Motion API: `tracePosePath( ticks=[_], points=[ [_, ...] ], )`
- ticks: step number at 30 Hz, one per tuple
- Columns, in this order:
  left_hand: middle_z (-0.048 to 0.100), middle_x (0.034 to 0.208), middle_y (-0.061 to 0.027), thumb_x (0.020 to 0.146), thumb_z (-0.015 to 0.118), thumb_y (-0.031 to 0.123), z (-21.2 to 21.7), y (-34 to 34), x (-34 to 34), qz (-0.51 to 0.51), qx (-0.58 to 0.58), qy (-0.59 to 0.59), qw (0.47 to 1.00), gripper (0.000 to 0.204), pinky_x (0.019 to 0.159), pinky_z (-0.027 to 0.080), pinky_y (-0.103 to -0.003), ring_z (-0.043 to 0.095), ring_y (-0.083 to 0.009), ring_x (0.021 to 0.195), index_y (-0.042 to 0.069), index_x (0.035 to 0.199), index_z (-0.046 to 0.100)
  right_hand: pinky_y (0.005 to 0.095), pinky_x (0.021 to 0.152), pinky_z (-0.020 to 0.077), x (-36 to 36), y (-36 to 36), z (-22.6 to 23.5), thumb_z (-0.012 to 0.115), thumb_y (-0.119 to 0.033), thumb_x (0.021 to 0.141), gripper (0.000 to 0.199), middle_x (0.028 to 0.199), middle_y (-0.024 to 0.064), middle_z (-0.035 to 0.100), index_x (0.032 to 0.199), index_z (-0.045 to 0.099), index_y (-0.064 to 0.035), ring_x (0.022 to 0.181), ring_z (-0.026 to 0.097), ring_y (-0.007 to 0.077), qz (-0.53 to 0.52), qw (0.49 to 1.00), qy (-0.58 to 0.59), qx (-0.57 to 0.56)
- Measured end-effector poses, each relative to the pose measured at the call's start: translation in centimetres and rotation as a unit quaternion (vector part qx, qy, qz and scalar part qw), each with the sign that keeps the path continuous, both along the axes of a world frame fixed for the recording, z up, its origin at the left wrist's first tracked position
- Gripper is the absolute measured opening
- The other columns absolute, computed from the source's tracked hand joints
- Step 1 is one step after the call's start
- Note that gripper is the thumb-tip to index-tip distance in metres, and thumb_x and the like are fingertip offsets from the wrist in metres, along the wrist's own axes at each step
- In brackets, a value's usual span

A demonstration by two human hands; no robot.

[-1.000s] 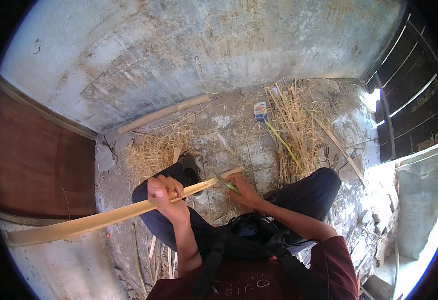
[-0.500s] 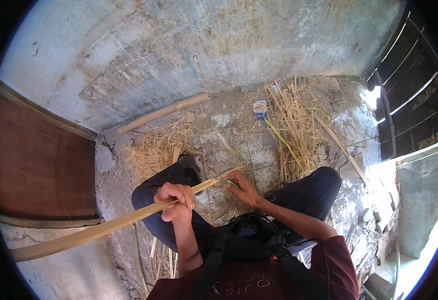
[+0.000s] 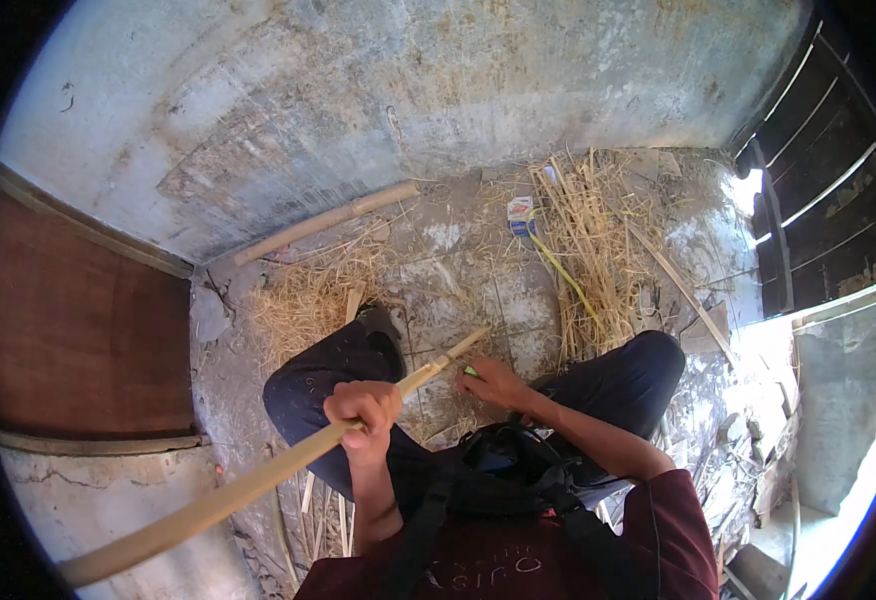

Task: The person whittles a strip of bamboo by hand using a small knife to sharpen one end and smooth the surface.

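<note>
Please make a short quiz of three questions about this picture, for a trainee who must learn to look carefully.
1. True or false: the left hand is closed around the long bamboo strip.
2. Where is the right hand?
A. up against the wall
B. low, near the thin end of the strip, above the floor
C. on the small box
3. Fill in: the small box lies on the floor beside a heap of dry ____.

Key
1. True.
2. B. What its fingers hold is too small to tell; a small green thing shows beside them.
3. Straw.
</note>
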State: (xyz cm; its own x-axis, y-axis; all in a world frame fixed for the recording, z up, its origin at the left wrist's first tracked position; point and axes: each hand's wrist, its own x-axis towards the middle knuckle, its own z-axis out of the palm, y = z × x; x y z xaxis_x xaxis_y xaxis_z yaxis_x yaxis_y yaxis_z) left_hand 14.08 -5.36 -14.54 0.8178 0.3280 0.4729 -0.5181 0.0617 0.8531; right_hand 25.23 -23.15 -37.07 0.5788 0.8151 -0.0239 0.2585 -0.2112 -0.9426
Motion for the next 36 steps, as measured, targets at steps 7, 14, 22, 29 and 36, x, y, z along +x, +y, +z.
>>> tracePosePath(
  ticks=[7,14,22,29,36],
  points=[
    [0.033,0.045,0.0047,0.099,0.059,0.074,-1.3,-1.5,-1.7,0.032,-0.012,-0.045,0.998,0.076,0.039,0.025,-0.029,0.03,-0.01,0.036,0.015,0.057,0.034,0.0512,0.07,0.0536,0.3,0.3,3.3,0.063,-0.028,0.101,0.034,0.073,0.0225,0.068,0.086,0.071,0.0011,0.071,0.07,0.0388,0.069,0.984,0.093,-0.134],
    [0.032,0.045,0.0054,0.099,0.058,0.074,-1.0,-1.6,-1.0,0.028,-0.021,-0.06,0.998,0.077,0.039,0.027,-0.028,0.03,-0.0099,0.035,0.015,0.056,0.034,0.0559,0.078,0.0507,-1.1,-0.6,-1.6,0.066,-0.022,0.098,0.023,0.086,0.0237,0.066,0.1,0.07,0.0004,0.086,0.066,0.0465,-0.036,0.973,-0.212,0.084],
    [0.032,0.042,0.0058,0.102,0.053,0.073,-1.6,-1.3,-1.1,0.064,-0.016,-0.086,0.994,0.077,0.035,0.027,-0.027,0.03,-0.0091,0.032,0.016,0.055,0.031,0.0587,0.083,0.0496,-1.4,-0.3,-3.1,0.068,-0.021,0.093,0.024,0.097,0.0237,0.067,0.107,0.069,-0.0021,0.092,0.064,0.0479,-0.007,0.986,-0.164,0.044],
    [0.033,0.043,0.0052,0.102,0.054,0.072,-1.8,-1.1,-1.5,0.07,-0.023,-0.09,0.993,0.078,0.036,0.029,-0.026,0.036,-0.0094,0.033,0.014,0.056,0.032,0.0562,0.086,0.0501,-0.5,-0.2,-4.3,0.073,-0.02,0.089,0.031,0.1,0.022,0.064,0.113,0.067,-0.0021,0.096,0.062,0.0461,0.052,0.985,-0.133,-0.1],
    [0.03,0.042,0.0059,0.102,0.051,0.074,-2.1,-0.3,-1.9,0.096,-0.029,-0.086,0.991,0.077,0.035,0.026,-0.026,0.029,-0.0079,0.032,0.017,0.055,0.029,0.0593,0.084,0.0516,-0.6,1.1,-4.2,0.067,-0.019,0.09,0.024,0.091,0.0253,0.068,0.104,0.07,-0.0008,0.093,0.067,0.048,0.021,0.982,-0.139,-0.127]
  ],
)
